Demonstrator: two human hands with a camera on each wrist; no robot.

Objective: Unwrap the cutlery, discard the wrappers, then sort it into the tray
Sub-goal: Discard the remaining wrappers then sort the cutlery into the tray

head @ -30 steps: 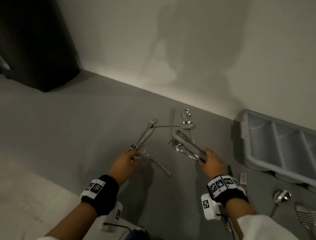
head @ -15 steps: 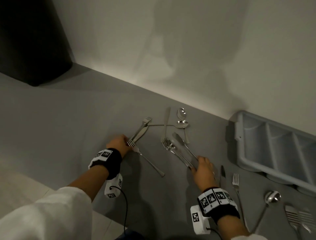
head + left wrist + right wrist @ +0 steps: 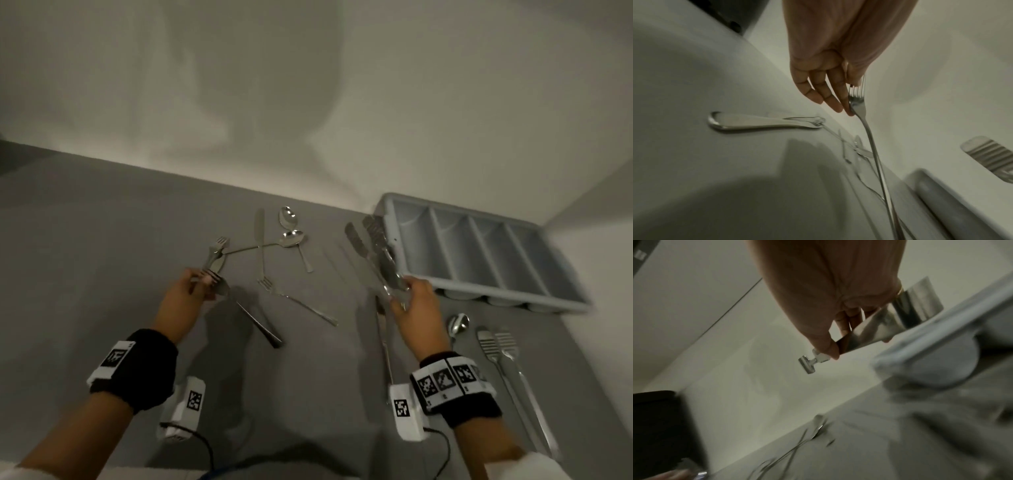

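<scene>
My left hand (image 3: 205, 285) pinches a fork (image 3: 255, 321) at its tines between thumb and forefinger (image 3: 846, 104); the handle slopes down to the grey counter. My right hand (image 3: 401, 292) grips the hinge end of metal tongs (image 3: 376, 251), lifted off the counter with their ribbed tips beside the left end of the grey cutlery tray (image 3: 510, 294). In the right wrist view the tongs (image 3: 890, 324) cross my palm, their locking pull sticking out past my thumb. All tray compartments that show are empty. No wrappers are visible.
Loose cutlery lies mid-counter: a fork (image 3: 294, 298), a knife (image 3: 260, 236), two spoons (image 3: 288, 218), and a fork and knife pair (image 3: 216, 255). Right of my right wrist lie a spoon (image 3: 457, 324) and slotted utensils (image 3: 493, 346). The wall runs behind.
My right hand has lifted the tongs off the counter and carried them right, up to the tray's left end. My left hand has raised the fork's head.
</scene>
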